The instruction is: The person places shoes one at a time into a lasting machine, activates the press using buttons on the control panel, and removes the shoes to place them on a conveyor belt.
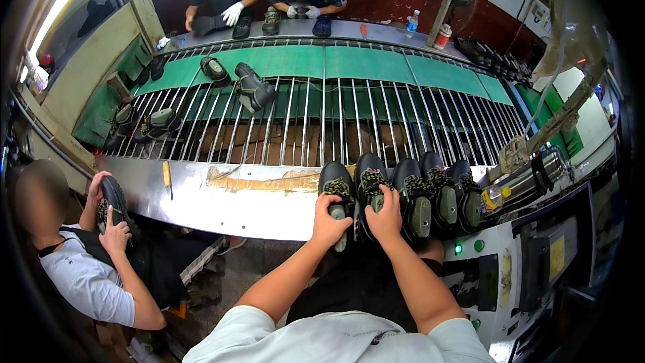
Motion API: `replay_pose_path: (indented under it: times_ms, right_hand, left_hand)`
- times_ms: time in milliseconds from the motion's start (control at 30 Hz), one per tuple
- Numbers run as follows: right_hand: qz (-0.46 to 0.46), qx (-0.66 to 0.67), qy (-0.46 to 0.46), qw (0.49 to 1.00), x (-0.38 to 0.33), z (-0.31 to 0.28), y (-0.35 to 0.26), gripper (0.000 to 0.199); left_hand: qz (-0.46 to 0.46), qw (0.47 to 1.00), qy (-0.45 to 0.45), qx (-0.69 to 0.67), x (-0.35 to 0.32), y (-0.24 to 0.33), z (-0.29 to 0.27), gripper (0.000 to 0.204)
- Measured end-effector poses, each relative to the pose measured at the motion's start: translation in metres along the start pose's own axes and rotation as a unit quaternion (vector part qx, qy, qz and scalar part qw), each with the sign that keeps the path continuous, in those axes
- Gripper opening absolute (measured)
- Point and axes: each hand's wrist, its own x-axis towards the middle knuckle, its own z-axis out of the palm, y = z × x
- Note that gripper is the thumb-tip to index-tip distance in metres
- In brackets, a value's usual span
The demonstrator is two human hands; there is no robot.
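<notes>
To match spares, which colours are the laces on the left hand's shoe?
Black and yellow laces, seen best in head view.

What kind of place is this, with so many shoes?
It looks like a shoe factory: black shoes stand lined up in front, more sit on a long rack of metal bars, and white gloves show on people across from it.

A pale metal ledge [175, 202] curved across the middle of the frame, carrying an orange-handled tool [167, 175] at left, torn brown tape [269, 180] at centre and a row of five black shoes [411, 195] right of centre. Above it stretched a metal-bar rack [430, 121] with green sheeting [363, 60], scattered dark shoes [160, 126] resting toward the upper left. A far ledge [379, 33] at top held a clear bottle [412, 25].
</notes>
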Motion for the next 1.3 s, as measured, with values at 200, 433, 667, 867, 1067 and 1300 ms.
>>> replay_pose_path:
  times_ms: [200, 433, 667, 867, 1067, 1300]
  right_hand:
    - [0.004, 0.008, -0.006, 1.0, 0.0, -0.004, -0.005, 0.058]
    - [-0.01, 0.009, 0.002, 1.0, -0.003, 0.0, -0.01, 0.057]
    - [-0.013, -0.011, -0.021, 1.0, -0.005, -0.003, -0.012, 0.061]
    - [-0.029, -0.039, -0.018, 0.999, -0.004, 0.001, -0.009, 0.063]
    - [-0.032, -0.002, -0.019, 0.999, -0.002, -0.005, -0.011, 0.061]
    - [-0.028, 0.023, -0.042, 0.998, 0.002, -0.01, -0.012, 0.06]
  left_hand:
    - [-0.118, 0.985, 0.025, -0.124, 0.009, 0.016, -0.009, 0.05]
    - [0.004, 0.997, 0.066, -0.025, 0.019, 0.039, 0.01, 0.049]
    - [0.09, 0.994, 0.057, -0.007, 0.013, 0.018, 0.003, 0.026]
    - [0.072, 0.993, 0.073, -0.061, 0.016, 0.005, 0.009, 0.017]
    - [-0.015, 0.95, 0.211, -0.229, 0.1, -0.027, -0.053, 0.024]
    - [-0.115, 0.869, 0.393, -0.278, 0.267, -0.13, -0.133, 0.02]
